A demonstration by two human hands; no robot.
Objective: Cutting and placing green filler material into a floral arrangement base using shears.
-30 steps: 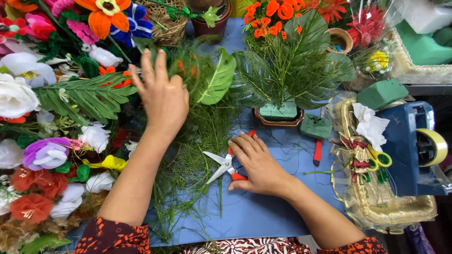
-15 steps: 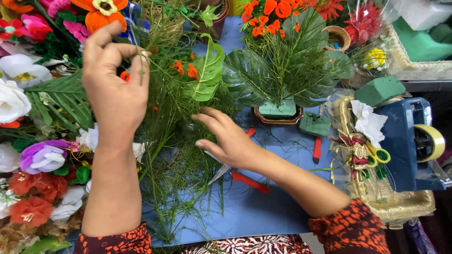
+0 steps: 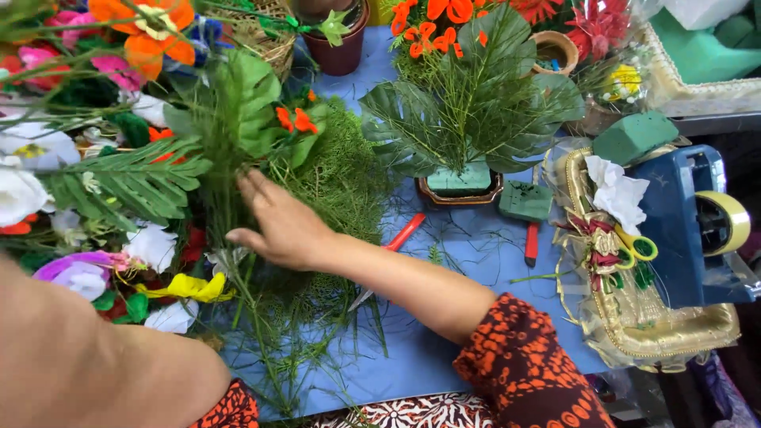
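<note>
Nearest, the left forearm (image 3: pixel 95 357) fills the lower left corner; its hand is out of view. Beyond it the right hand (image 3: pixel 277 226), fingers loosely spread and pinching nothing, rests on the pile of green fern sprigs (image 3: pixel 317 198) lying on the blue surface (image 3: pixel 468 254). Orange-handled scissors (image 3: pixel 388 254) lie partly under that wrist. Farther back stands a potted leaf arrangement (image 3: pixel 468 119).

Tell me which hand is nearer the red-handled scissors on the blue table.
Right. The right hand rests on greenery just left of the scissors; the left hand is out of view, only its forearm showing.
</note>
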